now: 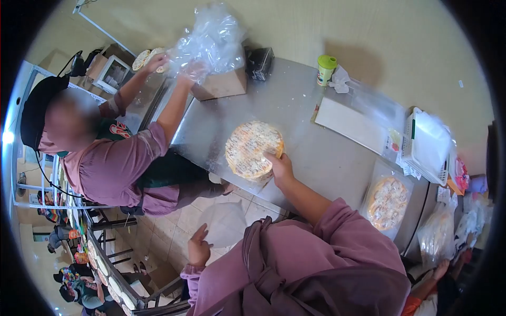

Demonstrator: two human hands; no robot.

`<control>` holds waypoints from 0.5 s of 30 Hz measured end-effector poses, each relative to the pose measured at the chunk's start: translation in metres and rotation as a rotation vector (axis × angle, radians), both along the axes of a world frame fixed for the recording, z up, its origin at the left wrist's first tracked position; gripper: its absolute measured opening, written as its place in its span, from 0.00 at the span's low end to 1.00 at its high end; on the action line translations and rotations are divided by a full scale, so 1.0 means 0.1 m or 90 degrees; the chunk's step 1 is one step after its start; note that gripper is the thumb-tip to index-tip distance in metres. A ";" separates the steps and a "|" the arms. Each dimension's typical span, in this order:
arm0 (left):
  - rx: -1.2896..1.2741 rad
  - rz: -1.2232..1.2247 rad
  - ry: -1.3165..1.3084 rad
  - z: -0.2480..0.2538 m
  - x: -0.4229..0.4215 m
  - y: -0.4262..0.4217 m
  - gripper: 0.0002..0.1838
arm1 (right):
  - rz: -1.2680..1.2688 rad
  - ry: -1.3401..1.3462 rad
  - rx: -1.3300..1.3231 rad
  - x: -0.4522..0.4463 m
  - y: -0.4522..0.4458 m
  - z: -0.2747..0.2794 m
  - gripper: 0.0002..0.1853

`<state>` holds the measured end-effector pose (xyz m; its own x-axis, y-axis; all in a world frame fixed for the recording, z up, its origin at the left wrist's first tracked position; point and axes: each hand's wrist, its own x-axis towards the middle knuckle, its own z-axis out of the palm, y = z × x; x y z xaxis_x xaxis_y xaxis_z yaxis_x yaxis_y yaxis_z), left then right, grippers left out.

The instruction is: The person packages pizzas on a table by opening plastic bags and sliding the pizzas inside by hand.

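Note:
A round, flat pizza-like food topped with white shreds [252,148] is held near the edge of the metal table [316,158]. My right hand [280,167] grips its right side, thumb on top and the other fingers hidden beneath. Lower left, over the tiled floor, a thin whitish translucent sheet or bag [224,224] hangs beside my left hand [199,246]. That hand is closed loosely at the sheet's left edge; its exact hold is partly hidden.
At upper left a co-worker [116,158] handles clear plastic bags [211,39] over a cardboard box [220,84]. A green-lidded cup [326,69], a white board [350,124], a white basket [421,152] and another wrapped round food [388,203] lie along the table's right.

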<state>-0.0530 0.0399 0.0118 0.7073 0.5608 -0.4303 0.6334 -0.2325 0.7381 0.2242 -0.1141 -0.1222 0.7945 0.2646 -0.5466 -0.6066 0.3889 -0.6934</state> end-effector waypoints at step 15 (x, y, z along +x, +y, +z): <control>-0.112 0.101 -0.153 0.75 0.02 0.31 0.33 | -0.118 0.027 0.519 0.35 -1.10 0.30 0.25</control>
